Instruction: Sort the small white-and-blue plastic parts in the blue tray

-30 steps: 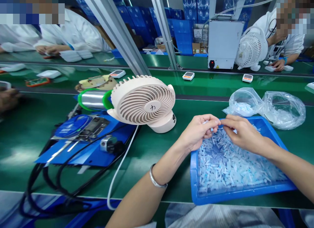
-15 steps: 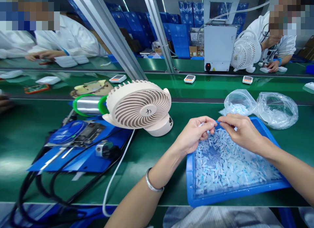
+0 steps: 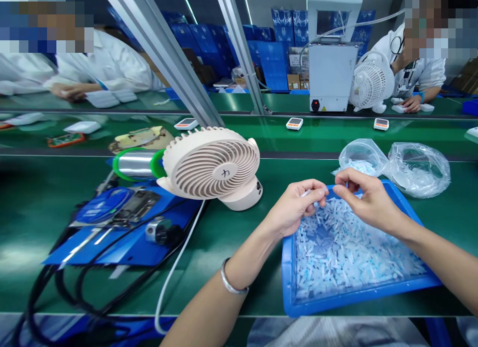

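A blue tray [image 3: 289, 282] lies near the table's front edge, filled with many small white and pale-blue pieces [image 3: 358, 257]. Above its back left corner, my left hand [image 3: 300, 205] has its fingers closed around a small white piece [image 3: 306, 193]. My right hand [image 3: 364, 195] is just to the right, over the tray's back part, thumb and index fingertips pinched near the left fingertips with a slight gap between the hands. Whatever the right fingertips hold, if anything, is too small to make out.
Two clear plastic bags [image 3: 362, 158] [image 3: 420, 170] with small pieces stand behind the tray. A beige fan [image 3: 216, 168] is left of my hands, its white cable running forward. Further left are a solder spool [image 3: 136, 164] and black cables. White devices [image 3: 295, 123] line the belt behind.
My right hand's index finger has lifted and bent more, and its fingertips have moved slightly away from the left ones. The white devices on the belt have shifted right.
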`<state>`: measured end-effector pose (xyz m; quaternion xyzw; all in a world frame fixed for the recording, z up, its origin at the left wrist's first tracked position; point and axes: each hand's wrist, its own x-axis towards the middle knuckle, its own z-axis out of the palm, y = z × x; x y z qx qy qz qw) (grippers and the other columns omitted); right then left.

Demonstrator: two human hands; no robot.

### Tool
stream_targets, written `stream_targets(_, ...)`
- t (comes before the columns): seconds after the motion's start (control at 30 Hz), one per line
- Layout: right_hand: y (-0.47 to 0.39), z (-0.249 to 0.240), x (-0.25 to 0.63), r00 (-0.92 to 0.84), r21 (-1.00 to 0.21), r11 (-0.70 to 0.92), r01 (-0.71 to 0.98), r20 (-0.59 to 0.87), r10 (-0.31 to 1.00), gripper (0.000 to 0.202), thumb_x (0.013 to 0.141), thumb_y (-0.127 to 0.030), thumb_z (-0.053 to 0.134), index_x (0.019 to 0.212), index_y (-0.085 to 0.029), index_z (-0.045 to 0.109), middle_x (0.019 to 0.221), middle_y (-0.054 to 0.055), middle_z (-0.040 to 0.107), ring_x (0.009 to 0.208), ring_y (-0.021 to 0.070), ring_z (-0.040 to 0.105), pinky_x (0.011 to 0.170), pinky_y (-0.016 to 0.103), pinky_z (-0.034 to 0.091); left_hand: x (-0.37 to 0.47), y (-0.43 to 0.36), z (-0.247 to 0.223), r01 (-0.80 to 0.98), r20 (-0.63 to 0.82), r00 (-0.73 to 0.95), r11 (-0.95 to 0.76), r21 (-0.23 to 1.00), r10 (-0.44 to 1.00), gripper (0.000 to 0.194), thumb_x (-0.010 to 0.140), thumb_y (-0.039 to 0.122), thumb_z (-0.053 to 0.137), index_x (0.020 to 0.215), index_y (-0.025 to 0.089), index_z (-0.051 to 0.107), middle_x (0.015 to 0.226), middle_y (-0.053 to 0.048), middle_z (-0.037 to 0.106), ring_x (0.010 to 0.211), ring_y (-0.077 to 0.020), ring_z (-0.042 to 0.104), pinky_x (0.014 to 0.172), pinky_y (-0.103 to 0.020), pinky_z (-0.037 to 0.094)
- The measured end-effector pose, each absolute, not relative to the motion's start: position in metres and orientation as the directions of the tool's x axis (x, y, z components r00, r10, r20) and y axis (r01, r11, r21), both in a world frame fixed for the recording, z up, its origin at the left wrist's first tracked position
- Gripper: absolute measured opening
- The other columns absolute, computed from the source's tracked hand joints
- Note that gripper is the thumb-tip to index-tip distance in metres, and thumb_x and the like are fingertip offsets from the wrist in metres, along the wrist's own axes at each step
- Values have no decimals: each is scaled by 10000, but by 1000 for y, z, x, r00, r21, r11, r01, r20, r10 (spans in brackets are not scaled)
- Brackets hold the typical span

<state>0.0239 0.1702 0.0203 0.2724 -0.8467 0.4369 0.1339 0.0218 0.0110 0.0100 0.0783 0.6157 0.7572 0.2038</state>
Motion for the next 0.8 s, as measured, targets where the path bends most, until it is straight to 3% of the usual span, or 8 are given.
stream_targets(0.17, 169, 25, 26, -850, -772, 360, -524, 445, -283, 36, 715, -136, 510, 691, -162, 504, 601, -36, 460, 523, 65, 384, 491, 204, 342, 22, 9, 10, -228, -119, -868, -173, 958, 483, 202, 669, 312, 606, 692, 132, 518, 537, 27, 474, 404, -16, 262, 382, -200, 109)
stream_targets(0.33, 169, 26, 29, -852, -820, 270, -504, 421, -311, 21, 728, -149, 517, 714, -161, 528, 652, -19, 511, 573, 77, 445, 525, 215, 380, 22, 8, 9, -241, -109, -847, -192, 951, 520, 203, 673, 307, 608, 681, 130, 507, 528, 28, 477, 393, -9, 265, 371, -189, 114)
stream_targets(0.8, 167, 26, 33, -855, -820, 287, -496, 403, -328, 56, 739, -153, 504, 698, -170, 539, 630, -24, 515, 539, 71, 415, 488, 210, 353, 23, 8, 10, -254, -131, -848, -176, 951, 514, 239, 646, 331, 626, 610, 131, 499, 518, 28, 479, 404, -17, 277, 373, -194, 123)
